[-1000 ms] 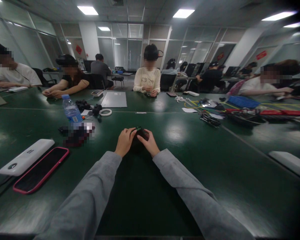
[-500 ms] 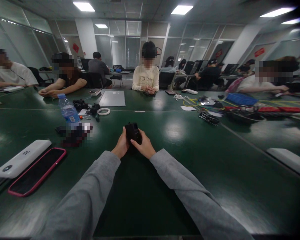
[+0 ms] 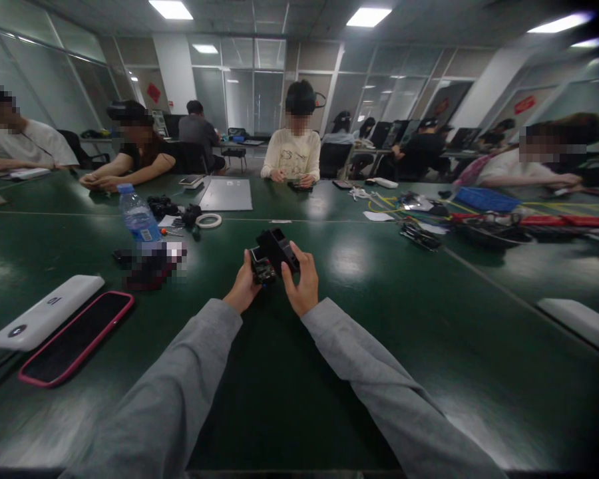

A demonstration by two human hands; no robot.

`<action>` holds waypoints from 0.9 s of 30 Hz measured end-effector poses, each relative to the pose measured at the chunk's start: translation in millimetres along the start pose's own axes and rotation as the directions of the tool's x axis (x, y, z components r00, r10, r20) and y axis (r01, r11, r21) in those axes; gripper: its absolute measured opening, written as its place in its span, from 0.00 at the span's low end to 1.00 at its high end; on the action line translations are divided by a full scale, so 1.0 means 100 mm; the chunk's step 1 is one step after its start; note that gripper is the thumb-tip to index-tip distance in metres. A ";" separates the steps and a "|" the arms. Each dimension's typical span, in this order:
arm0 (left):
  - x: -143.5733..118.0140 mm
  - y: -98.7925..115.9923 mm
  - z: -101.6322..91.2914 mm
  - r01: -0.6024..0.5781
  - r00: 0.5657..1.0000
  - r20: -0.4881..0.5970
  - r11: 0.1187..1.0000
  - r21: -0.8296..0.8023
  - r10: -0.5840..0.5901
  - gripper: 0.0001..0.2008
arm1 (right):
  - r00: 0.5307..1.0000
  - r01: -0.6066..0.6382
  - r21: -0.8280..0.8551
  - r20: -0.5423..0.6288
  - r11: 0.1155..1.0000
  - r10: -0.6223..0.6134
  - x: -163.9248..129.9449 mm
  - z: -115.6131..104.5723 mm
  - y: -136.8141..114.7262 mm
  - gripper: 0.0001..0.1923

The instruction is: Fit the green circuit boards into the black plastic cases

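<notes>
My left hand (image 3: 243,285) grips a small circuit board (image 3: 263,269) with components showing on its face, held over the green table (image 3: 289,372). In my right hand (image 3: 302,279) is a black plastic cover (image 3: 278,249), pinched between thumb and fingers and tilted. The cover sits just to the right of the board and overlaps its upper part, so I cannot tell whether the two still touch. Both hands are near the middle of the table, with grey sleeves behind them.
On the left lie a white power bank (image 3: 47,313) and a pink-edged phone (image 3: 77,338). Behind them stands a water bottle (image 3: 138,216), near a tape roll (image 3: 209,221). Cables and a blue tray (image 3: 486,199) are at the right. A person (image 3: 294,156) sits opposite.
The black cover has come up off the board and moved right with my right hand, uncovering the components. My left hand stays in about the same place with the board.
</notes>
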State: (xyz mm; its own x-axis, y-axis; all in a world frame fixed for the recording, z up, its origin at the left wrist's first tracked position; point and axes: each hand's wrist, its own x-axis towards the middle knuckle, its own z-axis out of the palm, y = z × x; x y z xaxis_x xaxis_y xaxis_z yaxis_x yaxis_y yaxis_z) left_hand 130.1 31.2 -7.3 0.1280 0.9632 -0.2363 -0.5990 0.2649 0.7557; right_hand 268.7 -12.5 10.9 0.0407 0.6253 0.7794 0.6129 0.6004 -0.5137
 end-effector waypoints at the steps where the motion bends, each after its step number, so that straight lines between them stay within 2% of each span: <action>1: 0.00 0.01 -0.01 0.008 1.000 0.012 1.000 -0.016 -0.008 0.28 | 1.000 0.000 0.002 -0.011 1.000 0.000 0.00 0.00 0.00 0.24; 4: 0.00 0.04 -0.03 0.032 0.996 0.086 0.996 -0.084 -0.025 0.29 | 0.999 -0.040 0.036 -0.006 0.999 0.040 0.00 0.02 0.01 0.23; 7: -0.01 0.06 -0.05 0.048 0.991 0.130 0.989 -0.143 -0.029 0.28 | 0.991 -0.133 0.125 0.039 0.983 0.129 -0.01 0.06 0.07 0.23; 12: -0.01 0.08 -0.04 0.097 0.990 0.112 0.984 -0.150 -0.081 0.27 | 0.941 -0.333 0.281 0.167 0.900 0.296 -0.02 0.15 0.34 0.21; 16: 0.00 0.08 -0.04 0.104 0.990 0.113 0.986 -0.133 -0.089 0.28 | 0.894 -0.444 0.238 0.182 0.864 0.410 -0.04 0.18 0.52 0.23; 19: 0.00 0.07 -0.06 0.107 0.986 0.141 0.985 -0.134 -0.088 0.28 | 0.853 -0.517 0.200 0.202 0.832 0.481 -0.05 0.21 0.56 0.26; 23: -0.01 0.06 -0.07 0.107 0.981 0.177 0.987 -0.120 -0.085 0.29 | 0.850 -0.514 0.145 0.218 0.846 0.479 -0.07 0.24 0.54 0.33; 27: 0.00 0.06 -0.08 0.110 0.979 0.185 0.988 -0.108 -0.089 0.30 | 0.883 -0.443 0.033 0.190 0.896 0.429 -0.08 0.24 0.51 0.37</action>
State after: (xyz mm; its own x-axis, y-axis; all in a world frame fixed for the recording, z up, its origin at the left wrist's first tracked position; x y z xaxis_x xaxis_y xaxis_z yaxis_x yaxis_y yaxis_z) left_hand 119.7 32.4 -7.7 0.3250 0.9274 -0.1850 -0.6634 0.3630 0.6543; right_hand 280.7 25.5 -30.3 0.1490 0.9046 0.3993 0.5050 0.2776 -0.8173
